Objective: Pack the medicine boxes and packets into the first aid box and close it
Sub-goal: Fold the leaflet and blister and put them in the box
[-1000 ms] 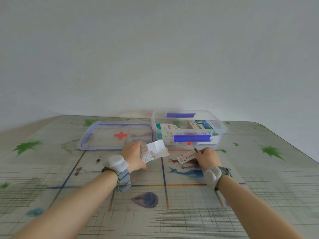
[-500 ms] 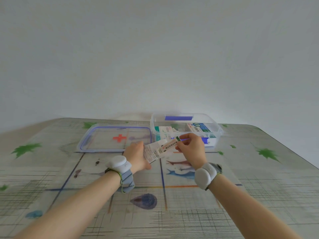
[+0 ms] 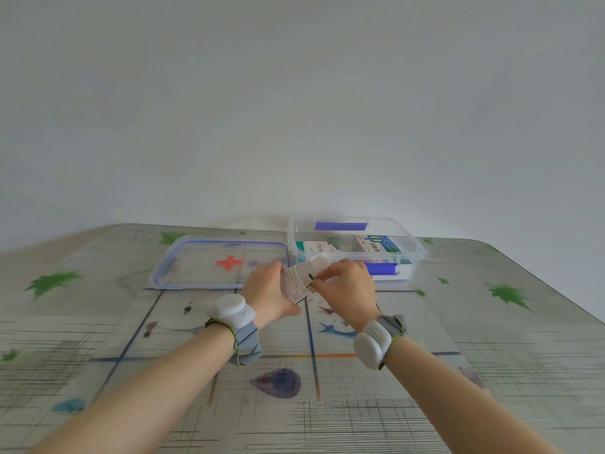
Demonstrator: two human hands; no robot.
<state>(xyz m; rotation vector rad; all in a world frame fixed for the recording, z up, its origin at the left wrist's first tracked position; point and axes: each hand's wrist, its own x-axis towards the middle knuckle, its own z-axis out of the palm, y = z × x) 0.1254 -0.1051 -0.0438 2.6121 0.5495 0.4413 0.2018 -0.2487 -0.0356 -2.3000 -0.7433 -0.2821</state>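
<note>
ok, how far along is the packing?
Done: medicine boxes sit inside the open first aid box. In hand: left hand and right hand grip white packets together in front of it. Left: put them in, then fit the lid lying beside the box.

Box [image 3: 414,257] mouth free, lid [image 3: 196,268] at L

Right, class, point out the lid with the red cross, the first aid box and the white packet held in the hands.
lid [image 3: 229,263], head view, on its red cross.
first aid box [image 3: 340,226], head view, on the blue latch at its far rim.
white packet [image 3: 294,285], head view, on its printed face.
</note>
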